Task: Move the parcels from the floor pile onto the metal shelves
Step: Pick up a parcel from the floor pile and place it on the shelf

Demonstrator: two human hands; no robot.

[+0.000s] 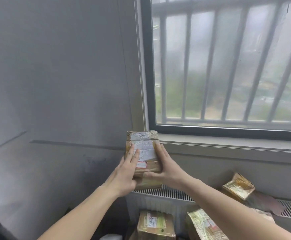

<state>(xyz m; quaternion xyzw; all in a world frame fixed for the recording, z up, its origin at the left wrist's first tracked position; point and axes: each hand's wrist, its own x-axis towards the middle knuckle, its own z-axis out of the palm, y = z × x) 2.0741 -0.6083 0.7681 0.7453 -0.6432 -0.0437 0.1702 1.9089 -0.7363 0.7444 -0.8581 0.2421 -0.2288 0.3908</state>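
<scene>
Brown cardboard parcel wrapped in clear tape, white label on its face (144,153), held up in the air at frame centre, long side upright, in front of the corner where the grey wall (54,75) meets the window frame. A small red-edged sticker sits low on its face.

Left hand (126,172) at the parcel's 8 o'clock: fingers straight and close together, laid flat over the left part of the face; thumb hidden, so grip underneath cannot be told. Right hand (162,165) at the parcel's 4 o'clock: fingers run up along the right edge, pressed together, thumb reaching across the lower face toward 9 o'clock. Parcel is clamped between the two hands. Both forearms bare, rising from the bottom of the frame.

Directly under the parcel, at 6 o'clock: white ribbed radiator (167,192) below the sill; the parcel's bottom edge overlaps its top grille in view.

Lower, at 6 o'clock: brown box with a green-and-white label (156,224). At 5 o'clock: glossy tape-wrapped tan packet (203,226), tilted. At 4 o'clock: shiny gold-brown packet (239,187) resting on the radiator top, tilted.

At 1 o'clock: barred window with dark frame (227,66), hazy greenery beyond.
</scene>
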